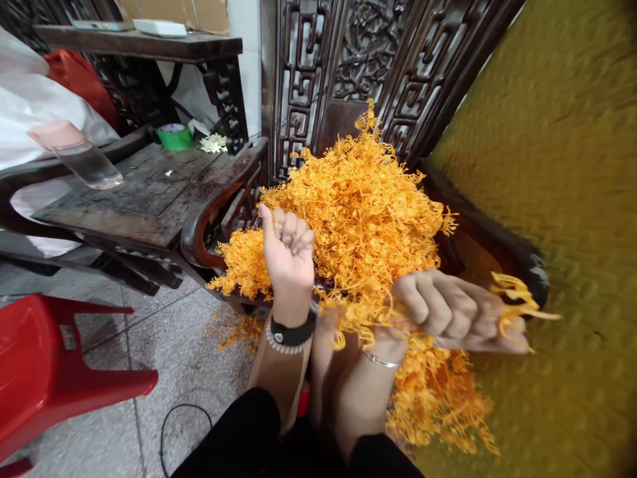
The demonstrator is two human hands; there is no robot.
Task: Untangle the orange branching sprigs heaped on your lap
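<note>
A large heap of orange plastic flower sprigs (368, 206) fills the seat of a dark carved wooden chair (199, 232). My left hand (288, 249) is raised in front of the heap, palm toward me. Its fingers curl in, the thumb stands apart, and nothing shows in the palm. Lower right, my right hand (448, 309) is closed around orange sprigs, somewhat blurred. Stem ends (517, 295) stick out on its right side, and leafy tips hang out on its left. More orange sprigs (438, 398) lie below my right hand.
A red plastic stool (50, 365) stands at left. On the dark wooden side bench (149, 206) are green tape (175, 136) and a clear cup (84, 159). A yellow textured surface (562, 166) rises on the right. A black cable (174, 415) and fallen sprigs (239, 332) lie on the floor.
</note>
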